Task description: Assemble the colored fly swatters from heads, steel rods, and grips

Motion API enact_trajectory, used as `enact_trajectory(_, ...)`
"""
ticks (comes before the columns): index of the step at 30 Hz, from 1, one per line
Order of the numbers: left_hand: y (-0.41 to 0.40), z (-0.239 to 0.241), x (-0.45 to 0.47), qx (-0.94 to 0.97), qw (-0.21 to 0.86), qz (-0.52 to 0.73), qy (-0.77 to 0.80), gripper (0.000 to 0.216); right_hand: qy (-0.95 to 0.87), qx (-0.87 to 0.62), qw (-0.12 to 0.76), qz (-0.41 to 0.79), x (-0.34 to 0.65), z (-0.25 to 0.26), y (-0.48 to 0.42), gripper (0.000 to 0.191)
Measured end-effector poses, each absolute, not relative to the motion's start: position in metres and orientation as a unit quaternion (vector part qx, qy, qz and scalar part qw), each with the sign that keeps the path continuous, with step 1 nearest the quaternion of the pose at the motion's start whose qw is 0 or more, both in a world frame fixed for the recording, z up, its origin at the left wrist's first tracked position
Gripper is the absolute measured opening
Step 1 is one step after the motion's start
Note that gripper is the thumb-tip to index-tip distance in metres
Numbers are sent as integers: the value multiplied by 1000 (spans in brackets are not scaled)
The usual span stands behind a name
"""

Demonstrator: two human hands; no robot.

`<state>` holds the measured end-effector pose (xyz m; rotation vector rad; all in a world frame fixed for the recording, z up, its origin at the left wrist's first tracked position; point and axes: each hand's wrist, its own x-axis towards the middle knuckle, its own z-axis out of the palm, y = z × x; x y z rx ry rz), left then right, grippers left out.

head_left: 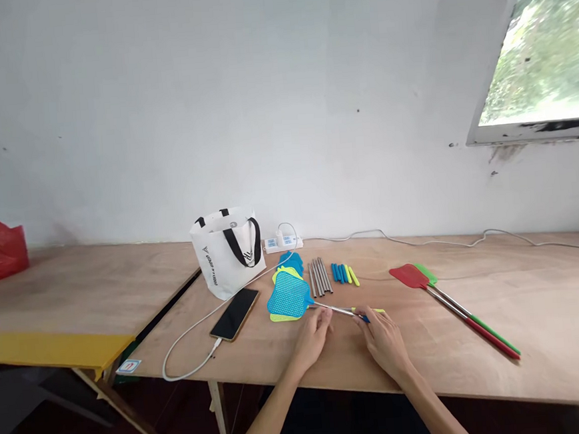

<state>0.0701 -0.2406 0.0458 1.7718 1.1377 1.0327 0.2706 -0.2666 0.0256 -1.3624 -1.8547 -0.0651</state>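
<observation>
Blue flyswatter: shaft pinched narrowly in left hand, mesh head just beyond those fingertips, blue grip between right hand's fingers; best to keep shaft and grip aligned.

Wkshop-type rm, long wood tbls

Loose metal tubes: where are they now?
In the head view, the loose metal tubes lie just right of centre, between the fly-swatter heads and the handle grips.

Wooden table with phone, metal tubes, swatters
</observation>
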Motion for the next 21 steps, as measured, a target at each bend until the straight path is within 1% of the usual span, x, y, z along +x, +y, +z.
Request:
enact_trajectory(2,-239,47,73,623,466,476,411,68,-739,-532,414,-7,270,29,-269,25)
enact_trajectory(4,-241,50,78,564,504,527,388,71,-753,-520,403,-8,268,33,-272,28)
enact_trajectory(10,-265,57,101,513,553,572,324,54,-766,-524,361,-92,252,42,-283,33)
enact_trajectory(13,-264,62,98,452,545,629,321,48,-762,-538,337,-128,260,46,-283,31)
enact_trajectory(15,-253,68,83,402,522,678,326,46,-764,-536,330,-142,277,51,-279,31)
enact_trajectory(18,-232,82,48,342,458,756,319,47,-768,-524,336,-149,314,56,-269,37)
enact_trajectory(21,-220,94,18,297,440,793,298,51,-757,-528,357,-145,343,58,-260,41)
